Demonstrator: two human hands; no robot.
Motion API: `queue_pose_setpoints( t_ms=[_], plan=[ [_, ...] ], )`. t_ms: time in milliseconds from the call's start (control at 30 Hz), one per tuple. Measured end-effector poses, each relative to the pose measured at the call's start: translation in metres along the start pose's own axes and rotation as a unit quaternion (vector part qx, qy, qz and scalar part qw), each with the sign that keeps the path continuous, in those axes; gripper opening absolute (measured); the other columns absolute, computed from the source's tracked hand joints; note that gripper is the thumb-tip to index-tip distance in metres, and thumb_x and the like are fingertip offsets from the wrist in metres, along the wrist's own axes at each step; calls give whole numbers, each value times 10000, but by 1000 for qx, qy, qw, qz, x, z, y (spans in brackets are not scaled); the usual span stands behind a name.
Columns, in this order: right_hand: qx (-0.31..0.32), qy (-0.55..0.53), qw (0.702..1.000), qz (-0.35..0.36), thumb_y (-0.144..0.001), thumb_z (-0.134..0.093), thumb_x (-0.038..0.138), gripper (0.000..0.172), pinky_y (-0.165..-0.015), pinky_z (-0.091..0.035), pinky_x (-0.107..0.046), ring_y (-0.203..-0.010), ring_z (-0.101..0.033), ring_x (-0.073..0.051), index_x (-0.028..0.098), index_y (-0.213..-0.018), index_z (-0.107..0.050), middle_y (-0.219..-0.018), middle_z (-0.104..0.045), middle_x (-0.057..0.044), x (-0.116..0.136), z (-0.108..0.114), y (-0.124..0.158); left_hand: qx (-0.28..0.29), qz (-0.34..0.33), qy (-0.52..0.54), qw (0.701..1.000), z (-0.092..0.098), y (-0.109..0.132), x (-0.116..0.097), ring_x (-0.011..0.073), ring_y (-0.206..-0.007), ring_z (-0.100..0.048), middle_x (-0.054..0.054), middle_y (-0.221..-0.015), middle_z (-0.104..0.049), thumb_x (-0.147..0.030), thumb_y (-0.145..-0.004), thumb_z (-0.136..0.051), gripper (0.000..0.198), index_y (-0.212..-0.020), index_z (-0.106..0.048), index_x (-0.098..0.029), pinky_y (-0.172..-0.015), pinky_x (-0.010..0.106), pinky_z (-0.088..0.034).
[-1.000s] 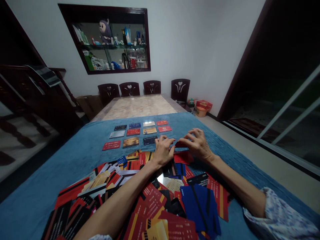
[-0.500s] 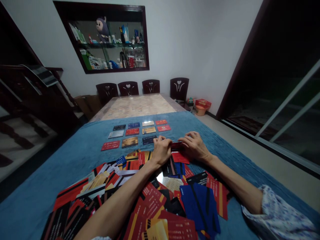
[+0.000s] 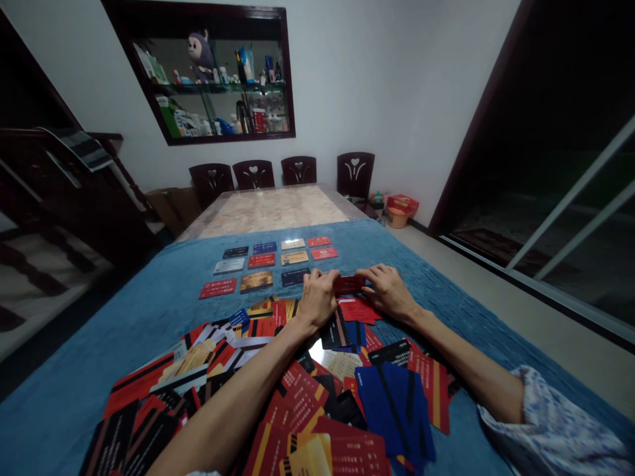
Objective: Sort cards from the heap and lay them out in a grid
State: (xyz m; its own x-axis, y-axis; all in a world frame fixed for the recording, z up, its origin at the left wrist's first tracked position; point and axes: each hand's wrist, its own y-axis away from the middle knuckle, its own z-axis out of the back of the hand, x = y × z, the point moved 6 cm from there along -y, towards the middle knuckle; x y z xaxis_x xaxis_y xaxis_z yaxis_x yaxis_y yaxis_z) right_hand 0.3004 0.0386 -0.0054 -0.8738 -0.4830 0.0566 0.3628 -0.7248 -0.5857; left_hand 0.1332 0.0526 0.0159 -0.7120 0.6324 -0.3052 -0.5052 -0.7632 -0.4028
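Note:
Between my two hands is a dark red card (image 3: 349, 285), possibly a few stacked together. My left hand (image 3: 320, 297) grips its left end, fingers closed. The right end sits in the bent fingers of my right hand (image 3: 389, 291). Just below lies a bright red card (image 3: 358, 309) at the top of a loose heap of cards (image 3: 297, 396). Ahead on the blue cloth (image 3: 149, 304), several cards are laid out in rows, with a dark card (image 3: 296, 277) close to my left hand and a gold-brown card (image 3: 256, 281) beside it.
The cloth covers the near part of a long table (image 3: 278, 203) with a stone-like top. Dark chairs (image 3: 356, 175) line its far end. A recessed shelf (image 3: 223, 86) with bottles and a plush toy is on the wall. An orange bucket (image 3: 397, 216) stands on the floor.
The dark red card has tilted up, showing more of its face between my hands. My right hand's fingers have drawn closer round its end. The rows and heap look unchanged.

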Motion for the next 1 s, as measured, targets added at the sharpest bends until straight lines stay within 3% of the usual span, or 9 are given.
queue_pose_setpoints(
  t_ms=[233,500,700,1000],
  plan=[
    [28,-12,1000,-3,-872,-592,187,404,-882,-365,-403,-939,-604,-256,231,-1271,-544,-1056,-718,-93,-1,-7,1,31,18,-27,999,-3,0,0,255,-999,-518,88,-1015,-694,-52,-818,-465,448,-1230,-549,-206,-881,388,-350],
    [19,-19,1000,8,-854,-589,168,423,-873,-363,-398,-977,-591,-262,207,-1270,-526,-1111,-700,-110,2,-6,-3,21,38,-38,998,-2,-3,1,257,-988,-540,86,-987,-676,-47,-811,-450,391,-1159,-554,-195,-852,375,-349],
    [19,18,999,21,-849,-585,193,456,-864,-351,-398,-985,-564,-279,182,-1300,-515,-1094,-685,-124,6,-2,-6,19,63,-19,998,1,-5,3,261,-1014,-547,78,-981,-670,-57,-816,-466,360,-1134,-540,-209,-842,369,-350],
    [11,75,997,24,-871,-589,240,434,-834,-343,-373,-964,-552,-271,162,-1295,-544,-1045,-681,-130,7,2,-12,43,50,-42,997,4,-9,1,280,-1055,-514,92,-1079,-670,-97,-789,-522,378,-1153,-505,-201,-867,410,-362]
  ],
)
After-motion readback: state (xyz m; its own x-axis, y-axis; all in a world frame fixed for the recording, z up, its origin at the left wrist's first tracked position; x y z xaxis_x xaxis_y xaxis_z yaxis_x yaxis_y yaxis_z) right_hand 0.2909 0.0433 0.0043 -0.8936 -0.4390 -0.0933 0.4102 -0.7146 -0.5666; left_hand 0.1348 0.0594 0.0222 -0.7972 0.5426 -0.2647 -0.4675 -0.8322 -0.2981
